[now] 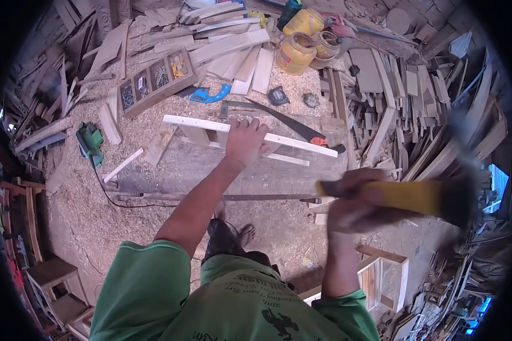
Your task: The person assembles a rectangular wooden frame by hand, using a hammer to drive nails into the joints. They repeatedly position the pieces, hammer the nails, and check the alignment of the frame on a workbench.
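Note:
My left hand (246,140) is closed over the top rail of a narrow pale wooden frame (190,122), which stands on edge on the workbench (210,179). Small dark dots, perhaps nail heads, show along that rail. To the right, my right hand (354,200) grips a hammer (411,196) by its yellow and black handle. The hammer is raised off the bench, and motion smears both its grey head and my fingers. Just beyond the frame lies a handsaw (284,120) with an orange and black handle. A black tape measure (278,96) rests farther back.
A compartmented wooden tray (186,85) holds nails and small hardware. Nearby sits a blue tool handle (211,94). A green power planer (90,142) trails a black cord at left. Yellow jars (296,54) stand behind; scrap wood (389,119) is heaped at right. Shavings cover much of the surface.

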Demonstrator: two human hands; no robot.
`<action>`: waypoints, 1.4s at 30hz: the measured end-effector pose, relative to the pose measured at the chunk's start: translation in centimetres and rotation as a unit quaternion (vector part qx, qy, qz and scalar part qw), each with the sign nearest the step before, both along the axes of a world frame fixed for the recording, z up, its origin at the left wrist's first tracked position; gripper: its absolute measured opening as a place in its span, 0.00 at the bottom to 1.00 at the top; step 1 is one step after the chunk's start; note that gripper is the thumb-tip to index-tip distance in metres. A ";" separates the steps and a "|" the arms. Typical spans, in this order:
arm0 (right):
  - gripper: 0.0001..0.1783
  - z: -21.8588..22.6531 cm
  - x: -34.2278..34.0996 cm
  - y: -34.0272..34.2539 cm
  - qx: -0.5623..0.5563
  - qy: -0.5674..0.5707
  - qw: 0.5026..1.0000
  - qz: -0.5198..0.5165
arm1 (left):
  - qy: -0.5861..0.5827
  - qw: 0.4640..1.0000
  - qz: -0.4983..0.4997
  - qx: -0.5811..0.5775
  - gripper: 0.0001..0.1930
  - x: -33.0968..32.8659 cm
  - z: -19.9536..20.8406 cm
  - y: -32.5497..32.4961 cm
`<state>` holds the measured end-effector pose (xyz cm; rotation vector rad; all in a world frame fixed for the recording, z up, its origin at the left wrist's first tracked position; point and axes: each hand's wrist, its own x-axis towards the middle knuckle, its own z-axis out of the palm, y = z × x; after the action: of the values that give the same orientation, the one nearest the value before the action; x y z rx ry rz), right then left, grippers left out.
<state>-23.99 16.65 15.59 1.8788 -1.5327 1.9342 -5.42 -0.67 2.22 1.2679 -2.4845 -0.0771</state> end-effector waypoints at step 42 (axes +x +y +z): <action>0.29 -32.1 -14.4 0.6 0.502 -0.024 0.817 -0.282 | 0.280 0.957 0.065 0.041 0.12 17.9 -13.7 -16.0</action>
<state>-38.42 17.22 -16.51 1.1976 -3.0342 0.9230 12.52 -16.71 -11.49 1.2278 -1.9260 -0.4470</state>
